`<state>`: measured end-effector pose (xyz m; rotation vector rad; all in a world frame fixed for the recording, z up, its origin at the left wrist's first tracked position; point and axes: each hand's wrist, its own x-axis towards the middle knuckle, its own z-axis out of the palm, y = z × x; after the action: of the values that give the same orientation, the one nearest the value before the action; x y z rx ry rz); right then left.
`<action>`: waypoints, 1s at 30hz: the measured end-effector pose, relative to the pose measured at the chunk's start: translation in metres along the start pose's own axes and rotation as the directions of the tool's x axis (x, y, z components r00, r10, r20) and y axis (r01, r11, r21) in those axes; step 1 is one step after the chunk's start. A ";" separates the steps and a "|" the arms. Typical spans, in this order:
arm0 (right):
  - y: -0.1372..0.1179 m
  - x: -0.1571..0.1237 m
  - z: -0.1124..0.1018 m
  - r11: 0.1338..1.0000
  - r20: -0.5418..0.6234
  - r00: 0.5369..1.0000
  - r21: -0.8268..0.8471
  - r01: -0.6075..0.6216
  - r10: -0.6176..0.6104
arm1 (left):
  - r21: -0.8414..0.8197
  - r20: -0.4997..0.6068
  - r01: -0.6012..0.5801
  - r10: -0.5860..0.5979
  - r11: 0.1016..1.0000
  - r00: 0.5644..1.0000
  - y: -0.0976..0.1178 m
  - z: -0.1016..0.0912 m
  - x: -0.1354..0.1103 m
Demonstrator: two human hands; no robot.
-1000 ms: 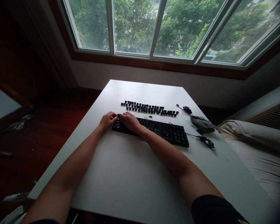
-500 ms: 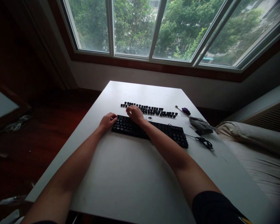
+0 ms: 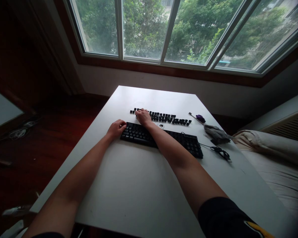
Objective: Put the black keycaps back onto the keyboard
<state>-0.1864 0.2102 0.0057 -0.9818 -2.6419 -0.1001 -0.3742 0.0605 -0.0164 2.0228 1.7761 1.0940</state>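
A black keyboard (image 3: 178,140) lies across the white table, with its left part full of keys. My left hand (image 3: 116,129) is closed on the keyboard's left end, thumb and fingers at its upper corner. Beyond the keyboard, several loose black keycaps (image 3: 167,118) stand in rows. Over the left part of these rows is my right hand (image 3: 143,117), its fingers bent down and drawn together. Whatever lies between those fingertips is too small and hidden to make out. My right forearm covers part of the keyboard's middle.
A small ring-shaped item (image 3: 161,126) lies between the keycaps and the keyboard. To the right are a brush (image 3: 195,116), a purple item (image 3: 200,118), a grey cloth (image 3: 217,134) and a coiled black cable (image 3: 221,152). A beige cushioned seat (image 3: 265,158) adjoins the white table (image 3: 129,185).
My right hand has moved slightly farther out over the keycap rows. My left hand stays at the keyboard's end. The whole view has shifted a little.
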 end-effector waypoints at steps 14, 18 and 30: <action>-0.024 -0.063 -0.033 0.905 -0.146 0.985 0.400 0.146 -0.094 | 0.028 0.004 0.020 -0.021 0.999 1.000 0.002 -0.001 0.000; -0.030 -0.082 -0.035 0.886 -0.099 0.985 0.431 0.171 -0.142 | 0.040 0.002 0.024 -0.025 0.999 1.000 0.002 0.000 -0.001; -0.036 -0.086 -0.030 0.905 -0.072 0.986 0.392 0.164 -0.148 | 0.047 0.004 0.021 -0.021 0.999 1.000 0.003 0.001 0.000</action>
<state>-0.1403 0.1239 0.0082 -0.6242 -2.5531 0.3651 -0.3714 0.0598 -0.0159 2.0267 1.8337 1.0507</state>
